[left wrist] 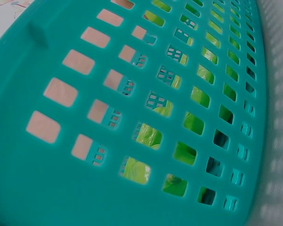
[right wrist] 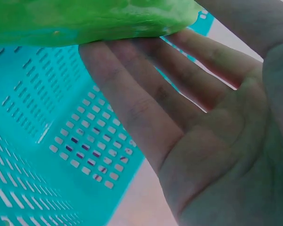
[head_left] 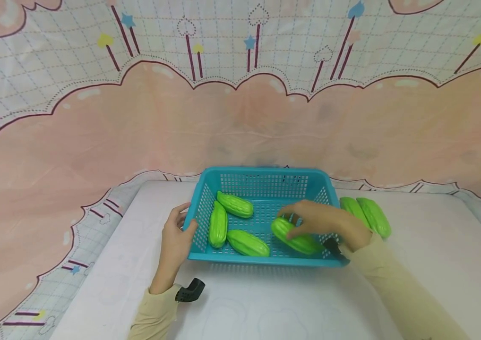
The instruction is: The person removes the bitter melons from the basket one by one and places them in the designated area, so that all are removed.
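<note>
A teal plastic basket [head_left: 261, 261] with slotted walls stands on the table. My left hand [head_left: 176, 241] grips its left rim, thumb at the top edge and fingers along the outer wall. The left wrist view shows that wall close up, with green through its holes. Inside the basket's right half, my right hand [head_left: 317, 219] holds a ridged green bitter melon [head_left: 302, 242] between thumb and fingers. In the right wrist view, fingertips touch the underside of this bitter melon [right wrist: 99, 21]. Three more lie in the basket: one upright [head_left: 218, 225], one behind [head_left: 236, 206], one in front [head_left: 247, 243].
Two more bitter melons [head_left: 375, 218] lie side by side on the white table [head_left: 427, 245], just right of the basket. A patterned pink and white cloth [head_left: 240, 127] hangs behind the table. A black wrist device [head_left: 190, 290] sits at the left sleeve.
</note>
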Action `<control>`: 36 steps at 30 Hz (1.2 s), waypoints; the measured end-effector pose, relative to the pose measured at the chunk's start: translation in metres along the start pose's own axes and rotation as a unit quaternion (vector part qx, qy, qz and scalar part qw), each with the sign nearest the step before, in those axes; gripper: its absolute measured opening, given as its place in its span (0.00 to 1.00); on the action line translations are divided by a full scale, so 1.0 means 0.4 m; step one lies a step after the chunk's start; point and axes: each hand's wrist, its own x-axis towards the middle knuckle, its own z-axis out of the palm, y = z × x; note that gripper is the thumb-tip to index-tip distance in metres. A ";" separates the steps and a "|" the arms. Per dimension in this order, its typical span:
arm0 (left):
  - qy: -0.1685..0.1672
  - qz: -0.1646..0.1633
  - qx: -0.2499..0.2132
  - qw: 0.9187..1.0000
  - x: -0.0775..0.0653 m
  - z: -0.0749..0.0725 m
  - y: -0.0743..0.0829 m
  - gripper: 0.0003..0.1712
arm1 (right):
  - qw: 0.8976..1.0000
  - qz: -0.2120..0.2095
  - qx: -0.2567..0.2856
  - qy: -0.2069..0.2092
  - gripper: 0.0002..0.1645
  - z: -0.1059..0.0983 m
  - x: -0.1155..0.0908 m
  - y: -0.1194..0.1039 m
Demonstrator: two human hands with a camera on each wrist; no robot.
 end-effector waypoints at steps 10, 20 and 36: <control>-0.006 -0.004 -0.004 1.000 0.001 0.003 -0.003 0.28 | 0.999 0.018 0.005 0.036 0.32 -0.017 -0.031 -0.002; -0.005 -0.006 -0.004 1.000 -0.001 0.001 -0.002 0.28 | 0.997 0.013 -0.004 0.076 0.32 -0.037 -0.057 -0.010; 0.002 0.003 -0.001 1.000 -0.004 0.004 0.001 0.27 | 0.993 0.016 -0.009 0.120 0.32 -0.062 -0.100 -0.006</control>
